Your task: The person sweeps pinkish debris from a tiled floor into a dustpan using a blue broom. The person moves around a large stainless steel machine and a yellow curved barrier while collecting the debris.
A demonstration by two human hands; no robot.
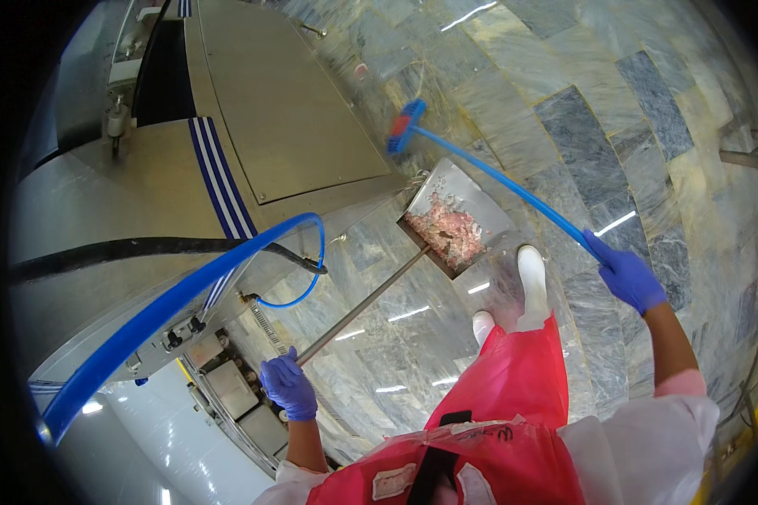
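My left hand (288,385), in a blue-violet glove, is closed around the metal handle of a long-handled dustpan (494,214). The steel pan lies on the floor ahead of my boots, holding a heap of pinkish, wet scraps (448,230) that look like meat waste. My right hand (628,274), gloved the same way, grips the blue pole of a floor brush (407,126). Its blue and red head is beyond the pan, near the machine's lower edge, apart from the pan and slightly blurred.
A large stainless-steel machine (290,107) stands at the left. A thick blue hose (164,315) and a black hose (132,249) cross before it. The tiled floor (518,113) is shiny, with a floor drain (268,325) beside the machine. A metal frame (751,160) stands at the right edge.
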